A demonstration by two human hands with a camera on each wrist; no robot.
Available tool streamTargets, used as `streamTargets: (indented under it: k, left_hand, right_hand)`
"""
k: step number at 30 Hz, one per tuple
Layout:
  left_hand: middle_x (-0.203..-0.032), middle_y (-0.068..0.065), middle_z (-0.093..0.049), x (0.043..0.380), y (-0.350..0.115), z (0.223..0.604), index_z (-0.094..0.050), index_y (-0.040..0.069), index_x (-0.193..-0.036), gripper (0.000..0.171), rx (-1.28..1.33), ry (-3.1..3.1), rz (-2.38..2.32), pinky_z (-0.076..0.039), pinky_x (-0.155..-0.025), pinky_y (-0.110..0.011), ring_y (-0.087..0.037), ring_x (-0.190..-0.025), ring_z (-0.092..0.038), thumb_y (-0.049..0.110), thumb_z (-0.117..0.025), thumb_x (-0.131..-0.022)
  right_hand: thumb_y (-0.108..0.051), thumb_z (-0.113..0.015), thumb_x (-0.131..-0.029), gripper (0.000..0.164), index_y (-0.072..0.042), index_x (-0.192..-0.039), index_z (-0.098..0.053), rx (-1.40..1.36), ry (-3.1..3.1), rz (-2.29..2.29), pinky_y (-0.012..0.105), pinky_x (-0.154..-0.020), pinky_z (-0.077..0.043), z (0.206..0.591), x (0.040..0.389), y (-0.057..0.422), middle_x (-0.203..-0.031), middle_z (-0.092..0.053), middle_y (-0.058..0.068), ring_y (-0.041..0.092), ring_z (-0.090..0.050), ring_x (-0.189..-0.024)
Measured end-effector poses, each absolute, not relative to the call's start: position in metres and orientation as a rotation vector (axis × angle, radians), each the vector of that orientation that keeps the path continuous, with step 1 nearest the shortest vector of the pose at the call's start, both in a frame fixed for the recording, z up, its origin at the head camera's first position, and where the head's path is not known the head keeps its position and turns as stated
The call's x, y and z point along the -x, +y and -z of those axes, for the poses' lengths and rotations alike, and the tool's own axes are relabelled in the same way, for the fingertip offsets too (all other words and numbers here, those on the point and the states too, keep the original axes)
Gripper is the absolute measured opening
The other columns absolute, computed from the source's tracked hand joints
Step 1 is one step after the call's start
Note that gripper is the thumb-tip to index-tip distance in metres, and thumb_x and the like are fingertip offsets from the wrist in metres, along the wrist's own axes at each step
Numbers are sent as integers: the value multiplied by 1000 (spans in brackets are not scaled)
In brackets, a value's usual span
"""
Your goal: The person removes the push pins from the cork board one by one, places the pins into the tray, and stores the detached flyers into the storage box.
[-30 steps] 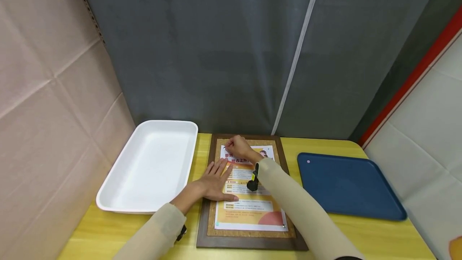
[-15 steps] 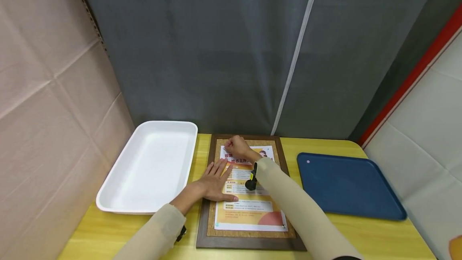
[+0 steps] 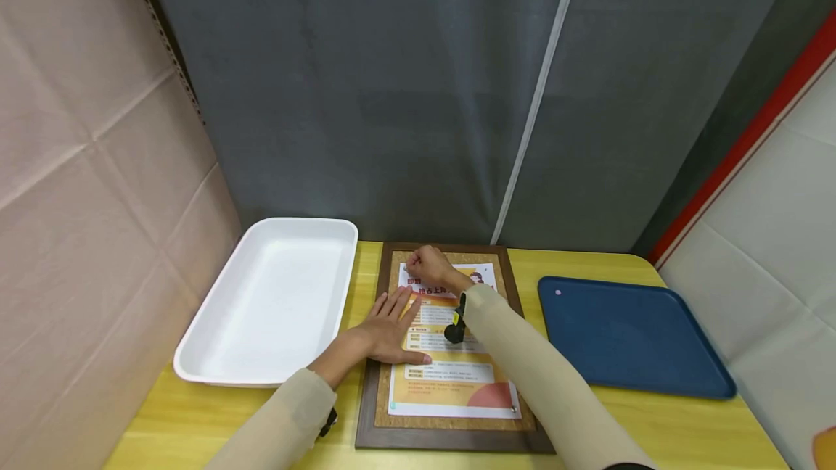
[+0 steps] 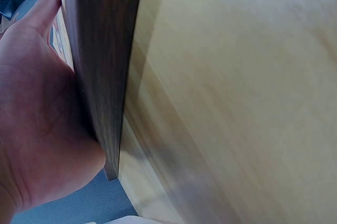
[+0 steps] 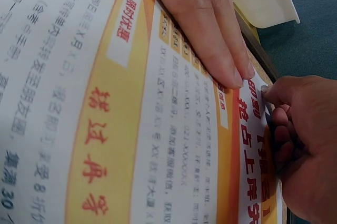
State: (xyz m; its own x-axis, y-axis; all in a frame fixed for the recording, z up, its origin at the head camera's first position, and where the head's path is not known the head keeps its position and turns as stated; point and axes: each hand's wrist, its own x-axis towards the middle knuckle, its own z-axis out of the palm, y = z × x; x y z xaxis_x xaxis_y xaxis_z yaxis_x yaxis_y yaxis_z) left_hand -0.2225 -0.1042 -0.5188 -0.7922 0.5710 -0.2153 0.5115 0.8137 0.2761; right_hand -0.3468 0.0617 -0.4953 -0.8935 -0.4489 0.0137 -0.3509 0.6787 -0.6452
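Note:
A printed poster (image 3: 451, 383) with red and yellow blocks lies on a cork board (image 3: 444, 421) in a dark wooden frame (image 3: 457, 439). Small pins show at three of the poster's corners: top right (image 3: 486, 269), bottom left (image 3: 392, 405) and bottom right (image 3: 514, 409). My left hand (image 3: 387, 328) rests flat on the poster's left side, fingers spread, its heel over the frame. At the top left corner is my right hand (image 3: 432, 267), fingers curled in, thumb (image 5: 279, 89) pressed down near the heading. The spot under the thumb is hidden.
To the left stands a deep white tray (image 3: 274, 296). A flat dark blue tray (image 3: 633, 339) lies on the right, with a small pink pin (image 3: 558, 292) near its corner. Behind the yellow table (image 3: 581, 263) hangs a grey curtain (image 3: 392, 129).

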Motion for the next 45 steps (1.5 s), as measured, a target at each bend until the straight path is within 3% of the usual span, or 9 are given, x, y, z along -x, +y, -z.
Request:
streamTargets:
  k: [8, 17, 23, 45]
  left_hand:
    - [-177, -13, 13, 228, -106, 529, 2, 14, -172, 135, -824, 2713, -272, 9, -130, -55, -30, -163, 17, 102, -39, -79]
    - [-177, -11, 14, 229, -105, 531, 4, 16, -172, 130, -808, 2721, -251, 9, -130, -55, -29, -163, 18, 96, -47, -83]
    - [-177, -11, 14, 228, -104, 530, 4, 17, -171, 128, -809, 2725, -232, 8, -130, -55, -29, -163, 17, 96, -45, -83]
    - [-177, -12, 13, 229, -105, 529, 3, 16, -172, 129, -804, 2724, -250, 8, -130, -55, -30, -163, 16, 96, -46, -83]
  right_hand:
    - [-11, -66, -101, 12, -4, -99, -77, 673, 2732, 1005, 23, -69, -48, 496, 346, 62, -91, -74, 4, 10, -59, -72]
    - [-9, -65, -101, 14, -2, -99, -77, 692, 2679, 1054, 24, -70, -49, 496, 347, 64, -91, -73, 6, 11, -59, -73]
    - [-8, -66, -100, 13, -3, -99, -77, 688, 2683, 1075, 23, -72, -49, 499, 349, 66, -90, -73, 4, 10, -58, -74]
    - [-6, -67, -98, 13, 2, -95, -77, 766, 2609, 1150, 20, -59, -41, 487, 344, 87, -78, -66, -1, 6, -52, -64]
